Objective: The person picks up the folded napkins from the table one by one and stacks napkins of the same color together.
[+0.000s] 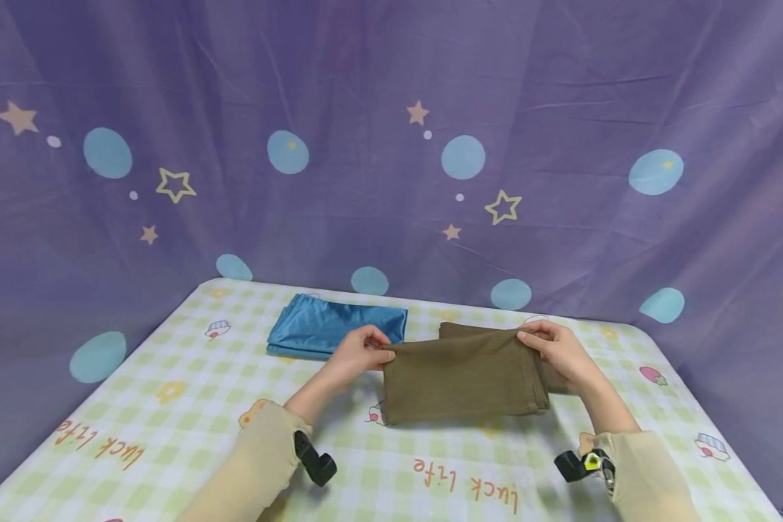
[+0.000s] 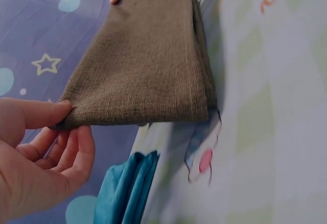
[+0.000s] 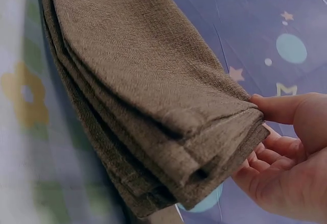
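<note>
A folded brown cloth (image 1: 463, 380) hangs between both hands, held by its two upper corners over the table. My left hand (image 1: 359, 349) pinches the left corner between thumb and fingers, as the left wrist view also shows. At the opposite corner my right hand (image 1: 557, 351) grips the layers, thumb on top and fingers beneath. Several stacked folds (image 3: 168, 157) show at that end in the right wrist view. Behind it lies more brown fabric (image 1: 457, 330), mostly hidden by the held cloth. A folded shiny blue cloth (image 1: 339, 325) lies just beyond the left hand.
The table is covered by a green-and-white checked tablecloth (image 1: 202, 391) printed with lettering and small pictures. A purple curtain (image 1: 365, 87) with stars and blue ovals hangs right behind the table's far edge.
</note>
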Demonstrator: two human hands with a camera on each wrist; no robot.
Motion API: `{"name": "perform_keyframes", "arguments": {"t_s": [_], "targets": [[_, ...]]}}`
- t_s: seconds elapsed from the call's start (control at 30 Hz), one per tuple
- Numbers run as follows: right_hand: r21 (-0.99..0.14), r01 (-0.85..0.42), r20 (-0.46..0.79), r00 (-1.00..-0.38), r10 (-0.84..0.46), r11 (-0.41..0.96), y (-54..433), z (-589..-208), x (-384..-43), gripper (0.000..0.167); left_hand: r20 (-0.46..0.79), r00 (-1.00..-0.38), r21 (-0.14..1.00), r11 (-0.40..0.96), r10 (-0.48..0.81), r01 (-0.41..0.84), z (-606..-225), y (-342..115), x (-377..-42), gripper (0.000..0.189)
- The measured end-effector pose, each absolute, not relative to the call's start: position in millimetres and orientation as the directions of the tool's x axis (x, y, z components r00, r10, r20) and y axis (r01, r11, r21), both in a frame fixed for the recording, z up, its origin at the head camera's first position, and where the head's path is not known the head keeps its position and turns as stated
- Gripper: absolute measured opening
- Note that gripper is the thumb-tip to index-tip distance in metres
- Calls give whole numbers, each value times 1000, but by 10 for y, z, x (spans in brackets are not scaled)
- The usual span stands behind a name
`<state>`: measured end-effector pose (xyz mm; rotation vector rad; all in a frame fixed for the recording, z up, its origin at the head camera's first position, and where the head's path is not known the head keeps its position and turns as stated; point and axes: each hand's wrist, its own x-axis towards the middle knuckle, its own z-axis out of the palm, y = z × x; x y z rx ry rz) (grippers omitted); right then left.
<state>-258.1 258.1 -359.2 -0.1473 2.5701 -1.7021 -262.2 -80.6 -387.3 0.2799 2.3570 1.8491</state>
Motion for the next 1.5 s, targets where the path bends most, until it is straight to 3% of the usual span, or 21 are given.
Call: {"name": "perform_keyframes", "arguments": {"t_s": [0.3,0.57,1.2,1.5], "targets": [[-921,-36,9,-997,-72,388,2762,-3603,-2599,38,0,-979,970,236,204,50,-3851,-576,-2698,17],[-915,-16,-4,-999,-50,404,2917,-3610,-2614,39,5,-965,952,295,263,85,-3781,-439,-2752,17],[-891,12,4,-999,35,455,3180,-3648,-2733,42,0,-945,972,221,328,76,-3670,-163,-2964,18],[-885,22,17,-997,79,466,3224,-3617,-2805,41,4,-955,969,234,298,78,-3640,-47,-3080,17]]}}
